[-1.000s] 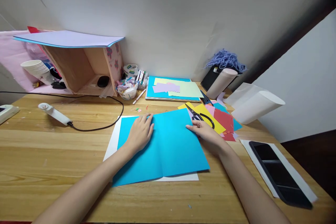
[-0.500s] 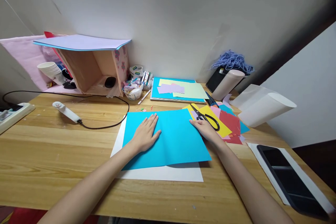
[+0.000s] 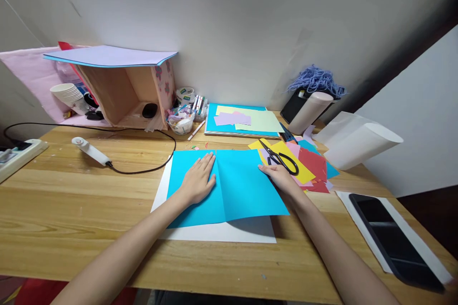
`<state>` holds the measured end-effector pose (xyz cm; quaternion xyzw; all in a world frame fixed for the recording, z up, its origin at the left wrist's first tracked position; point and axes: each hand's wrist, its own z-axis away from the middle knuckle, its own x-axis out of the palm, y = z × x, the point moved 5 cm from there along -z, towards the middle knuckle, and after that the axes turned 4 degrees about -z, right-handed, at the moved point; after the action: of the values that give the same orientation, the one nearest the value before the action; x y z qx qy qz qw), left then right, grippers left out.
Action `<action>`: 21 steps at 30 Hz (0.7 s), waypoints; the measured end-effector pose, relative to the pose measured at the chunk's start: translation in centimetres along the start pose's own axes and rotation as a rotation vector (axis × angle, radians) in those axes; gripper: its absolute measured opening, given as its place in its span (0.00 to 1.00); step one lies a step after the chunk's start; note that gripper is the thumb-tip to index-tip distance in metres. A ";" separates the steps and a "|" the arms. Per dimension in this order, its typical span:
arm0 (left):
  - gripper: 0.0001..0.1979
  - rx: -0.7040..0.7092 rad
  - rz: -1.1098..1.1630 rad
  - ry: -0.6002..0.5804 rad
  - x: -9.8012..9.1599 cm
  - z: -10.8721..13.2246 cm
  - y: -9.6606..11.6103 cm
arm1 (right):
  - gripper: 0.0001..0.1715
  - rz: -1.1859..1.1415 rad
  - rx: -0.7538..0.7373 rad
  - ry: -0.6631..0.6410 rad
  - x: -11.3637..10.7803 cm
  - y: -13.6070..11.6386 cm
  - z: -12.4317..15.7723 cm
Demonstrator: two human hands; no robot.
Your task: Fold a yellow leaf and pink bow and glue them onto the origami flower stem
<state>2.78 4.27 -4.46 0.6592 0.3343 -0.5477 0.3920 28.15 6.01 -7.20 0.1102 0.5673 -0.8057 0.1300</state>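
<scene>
A blue sheet of paper (image 3: 243, 190) with a crease down its middle lies over a white sheet (image 3: 222, 234) on the table. My left hand (image 3: 198, 178) presses flat on the blue paper's left half, fingers stretched out. At the right edge, my right hand (image 3: 277, 176) pinches the blue paper between thumb and fingers. That half is raised off the white sheet and casts a shadow beneath. Black-handled scissors (image 3: 281, 158) rest just beyond my right hand on scraps of coloured paper (image 3: 313, 167).
A glue gun (image 3: 91, 151) with a black cord lies left, near a power strip (image 3: 25, 159). Behind are an open box (image 3: 132, 90), a bowl of scraps (image 3: 181, 124), markers (image 3: 199, 105) and stacked paper (image 3: 268, 121). A phone (image 3: 393, 240) lies at right.
The right half of the blue paper has lifted a little more, and its middle crease shows more sharply. My left hand stays flat in nearly the same place.
</scene>
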 end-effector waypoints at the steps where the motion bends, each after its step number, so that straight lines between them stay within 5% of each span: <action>1: 0.28 -0.001 0.002 -0.002 0.0 0.0 0.0 | 0.22 -0.016 0.010 0.000 0.1 0.0 0.1; 12: 0.28 -0.001 0.011 0.012 0.0 0.0 0.1 | 0.22 -0.139 0.066 -0.036 0.3 -0.1 0.5; 21: 0.28 0.001 0.038 0.033 -0.2 0.1 -0.2 | 0.23 -0.091 -0.011 -0.279 0.8 -1.9 1.7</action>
<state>2.51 4.29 -4.27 0.6745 0.3279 -0.5295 0.3964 26.74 4.92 -5.20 -0.0295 0.5525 -0.8151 0.1715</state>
